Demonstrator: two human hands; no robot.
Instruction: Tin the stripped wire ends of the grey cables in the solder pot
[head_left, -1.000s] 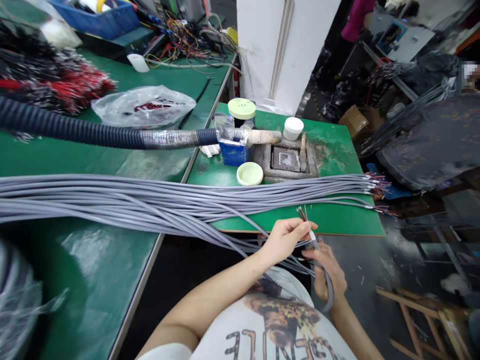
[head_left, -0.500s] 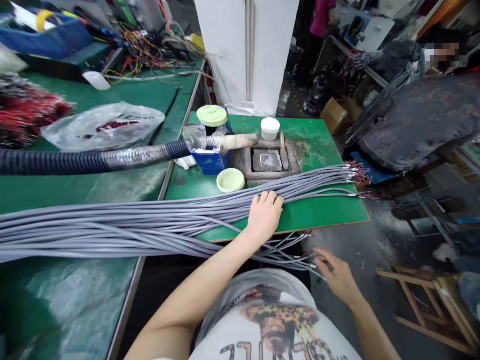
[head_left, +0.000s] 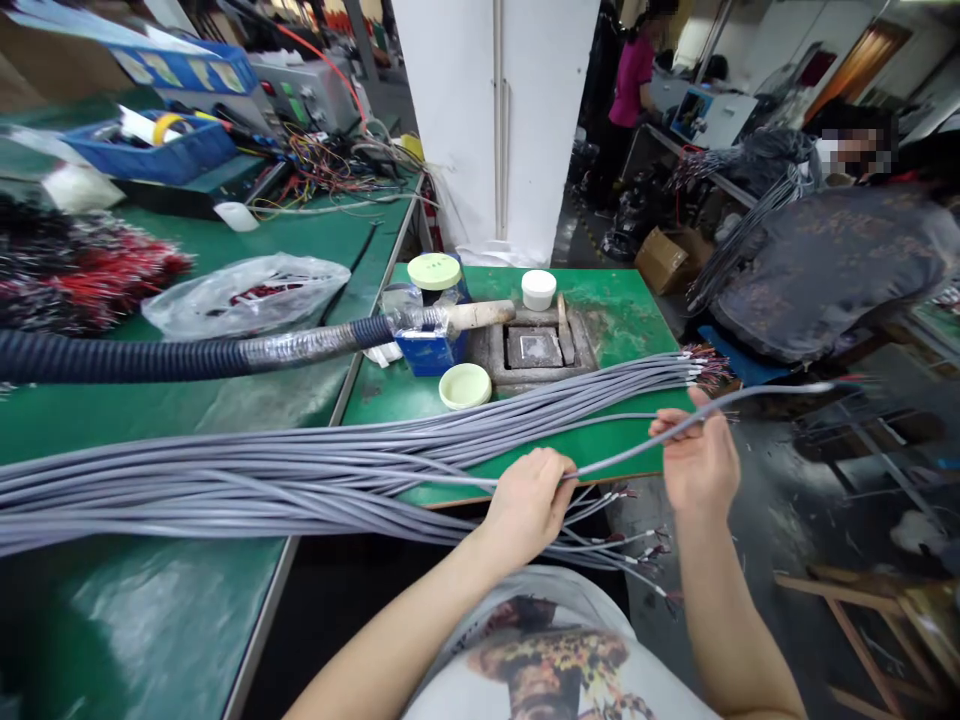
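Left hand [head_left: 529,500]: grip now clamped on one slim grey plastic-sheathed cable [head_left: 621,457] | right hand [head_left: 701,465]: at it, closure unclear | cable newly singled out

Shows smooth, matt grey plastic on the held cable [head_left: 615,459] and across the cable bundle [head_left: 300,455]. Gleams glossy green over the workbench [head_left: 142,610], looks stained on the side table [head_left: 628,305], and runs ribbed and dark in plastic along the hose [head_left: 112,357] with wrinkled, shiny silver tape [head_left: 300,348]. Roughens to a crusted, dull grey on the square frame [head_left: 510,378], with a bright, metallic-looking patch [head_left: 538,347] inside. Has smooth plastic on the white tub [head_left: 538,291] and pale green dish [head_left: 465,385]; crinkles clear and glossy on the plastic bag [head_left: 217,305]. Adds brown cardboard on the box [head_left: 664,258] and matt cloth on the white shirt [head_left: 465,680].
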